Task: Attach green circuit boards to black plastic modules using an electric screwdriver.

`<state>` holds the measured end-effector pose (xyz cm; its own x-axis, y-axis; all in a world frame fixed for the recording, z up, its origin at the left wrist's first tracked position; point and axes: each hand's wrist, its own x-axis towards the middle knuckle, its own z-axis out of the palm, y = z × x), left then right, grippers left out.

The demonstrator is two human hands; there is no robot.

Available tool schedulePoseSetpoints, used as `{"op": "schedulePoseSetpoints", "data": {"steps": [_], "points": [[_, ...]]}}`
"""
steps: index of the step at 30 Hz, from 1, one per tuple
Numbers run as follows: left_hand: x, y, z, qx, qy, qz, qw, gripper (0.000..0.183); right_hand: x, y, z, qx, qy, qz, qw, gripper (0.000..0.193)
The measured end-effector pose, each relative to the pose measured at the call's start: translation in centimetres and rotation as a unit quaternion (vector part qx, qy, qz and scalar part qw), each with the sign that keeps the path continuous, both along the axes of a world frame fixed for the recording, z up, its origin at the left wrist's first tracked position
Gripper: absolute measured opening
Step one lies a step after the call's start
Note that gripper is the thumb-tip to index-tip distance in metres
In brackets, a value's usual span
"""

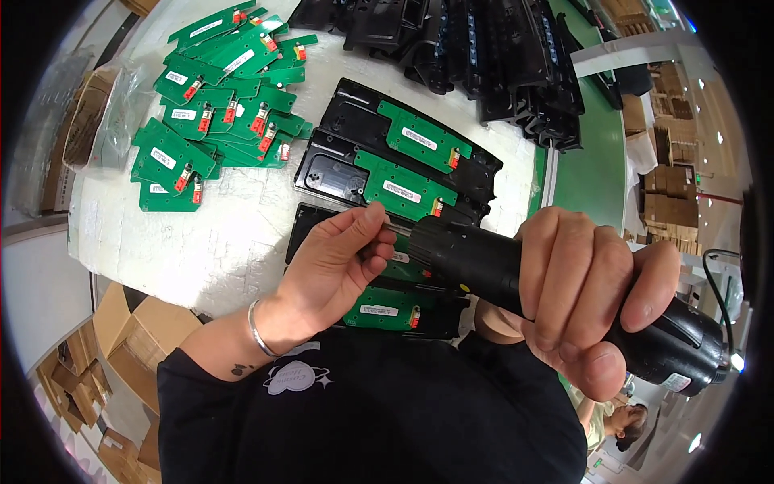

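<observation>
White table (201, 242) carries loose green circuit boards (218, 105) far left and black trays (403, 161) with boards ahead. Right hand (588, 298) wraps closed around a black electric screwdriver (484, 262), its long axis pointing left; left hand (343, 258) pinches the bit (397, 229) at its tip.

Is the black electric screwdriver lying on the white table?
No, the right hand grips the black electric screwdriver in the air while the left hand pinches its tip.

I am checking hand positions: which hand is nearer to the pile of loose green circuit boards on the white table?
Left. The left hand pinches the tip of the black electric screwdriver, below and right of the pile of green boards. The right hand grips the screwdriver's body, farther right.
</observation>
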<state>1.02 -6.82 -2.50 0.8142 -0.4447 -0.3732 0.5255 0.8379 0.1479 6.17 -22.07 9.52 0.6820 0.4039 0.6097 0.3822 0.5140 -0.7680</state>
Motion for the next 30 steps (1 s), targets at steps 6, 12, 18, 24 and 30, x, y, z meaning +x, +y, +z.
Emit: {"op": "schedulePoseSetpoints", "data": {"steps": [6,12,18,24,30], "points": [[-0.2,-0.3,2.1,-0.018,0.034,-0.03,0.999,0.042,2.1,4.0,-3.4,-0.035,0.076,-0.158,0.984,0.027],[-0.7,1.4,1.0,0.04,-0.034,-0.082,0.995,0.034,6.2,4.2,-6.1,0.011,0.102,-0.09,0.991,0.024],[-1.0,2.2,0.5,0.078,-0.087,-0.081,0.99,0.018,6.5,5.0,-6.2,-0.016,0.114,-0.065,0.991,0.021],[-0.6,2.6,0.4,0.096,-0.062,-0.054,0.992,0.016,7.3,5.7,-5.7,-0.147,0.051,-0.113,0.981,0.016],[-0.4,2.2,0.3,0.081,0.006,-0.002,0.997,0.015,7.1,5.9,-5.5,-0.156,0.05,-0.124,0.979,0.018]]}}
